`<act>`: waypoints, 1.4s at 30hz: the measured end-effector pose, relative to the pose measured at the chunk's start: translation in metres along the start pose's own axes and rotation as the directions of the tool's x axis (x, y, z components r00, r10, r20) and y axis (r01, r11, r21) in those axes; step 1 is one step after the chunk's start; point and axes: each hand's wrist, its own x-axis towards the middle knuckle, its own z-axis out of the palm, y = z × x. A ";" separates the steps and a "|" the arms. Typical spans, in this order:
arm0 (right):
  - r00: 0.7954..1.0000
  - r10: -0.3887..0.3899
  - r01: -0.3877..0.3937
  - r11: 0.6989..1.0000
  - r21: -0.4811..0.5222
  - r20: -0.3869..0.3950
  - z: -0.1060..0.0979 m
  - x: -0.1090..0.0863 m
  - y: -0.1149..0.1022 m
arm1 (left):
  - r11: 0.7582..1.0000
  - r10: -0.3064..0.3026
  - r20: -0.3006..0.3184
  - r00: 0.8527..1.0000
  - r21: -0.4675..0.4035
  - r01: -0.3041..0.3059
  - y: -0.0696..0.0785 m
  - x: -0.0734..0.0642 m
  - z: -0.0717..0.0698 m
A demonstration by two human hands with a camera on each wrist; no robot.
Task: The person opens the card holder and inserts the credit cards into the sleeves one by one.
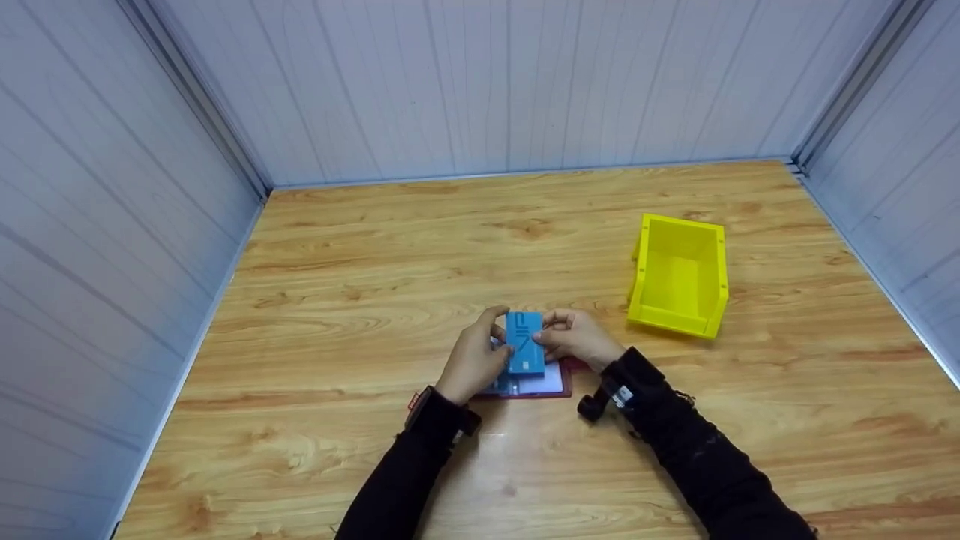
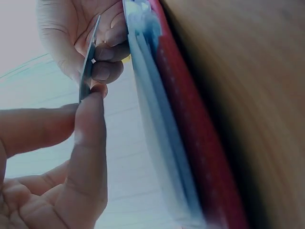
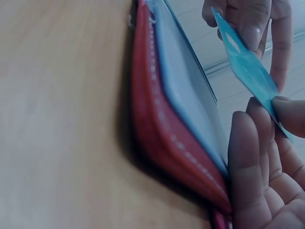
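Note:
A thin blue card [image 1: 526, 352] with dark lettering is held between both hands, above an open red card holder [image 1: 566, 390]. My left hand [image 1: 474, 356] pinches its left edge between thumb and fingers. On the opposite edge, my right hand [image 1: 581, 337] grips it with the thumb on the face and fingers behind. Seen from the left wrist, the card [image 2: 87, 71] is almost edge-on, beside the holder's clear sleeves [image 2: 152, 124] and red stitched cover [image 2: 190, 129]. In the right wrist view the card [image 3: 250, 71] tilts over the holder [image 3: 152, 124]. Hands and card hide much of the holder.
A yellow open-fronted bin [image 1: 679, 277] stands on the wood-grain table [image 1: 375, 262], right of and beyond the hands. Pale panel walls [image 1: 480, 90] enclose the table at the back and both sides. Black straps with small cameras sit on both wrists.

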 end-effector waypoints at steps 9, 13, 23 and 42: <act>0.998 0.005 -0.007 1.000 0.022 0.058 -0.005 -0.001 -0.001 | 0.998 -0.014 -0.020 1.000 -0.060 0.013 0.002 -0.004 -0.014; 0.999 0.021 -0.020 0.999 -0.026 0.045 -0.007 -0.003 -0.004 | 0.995 -0.038 -0.005 0.999 -0.092 0.037 0.001 -0.005 -0.023; 0.998 0.018 -0.039 0.912 -0.408 -0.055 -0.010 -0.009 -0.011 | 0.998 -0.060 0.021 0.998 -0.004 0.061 -0.008 -0.005 -0.031; 1.000 -0.023 0.012 0.830 -0.558 -0.013 -0.015 -0.012 -0.011 | 0.995 -0.066 0.006 0.998 0.069 0.066 -0.010 -0.005 -0.021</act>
